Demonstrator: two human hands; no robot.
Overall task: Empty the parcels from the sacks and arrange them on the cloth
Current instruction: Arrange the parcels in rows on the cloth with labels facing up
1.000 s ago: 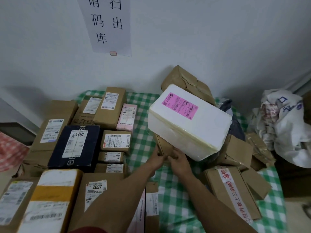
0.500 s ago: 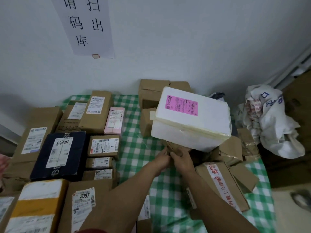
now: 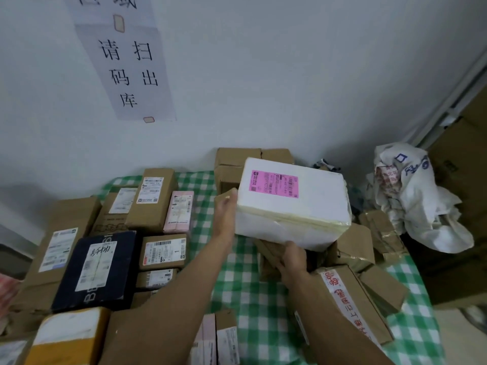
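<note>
Hands on the white box (image 3: pixel 292 206)
The left hand (image 3: pixel 225 214) lies flat on its side, fingers straight; the right hand (image 3: pixel 295 256) has its fingers hidden underneath. Can't see inside the crumpled sack (image 3: pixel 419 196).

The left hand (image 3: pixel 226 214) presses flat against the white box's (image 3: pixel 295 217) left side. The right hand (image 3: pixel 295 256) reaches under its front edge, fingers hidden, above the checked cloth (image 3: pixel 245 293).

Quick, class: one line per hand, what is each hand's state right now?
Left hand: open, pressed flat against the left side of the white box.
Right hand: under the box's front edge, fingers hidden, cannot tell.
</note>
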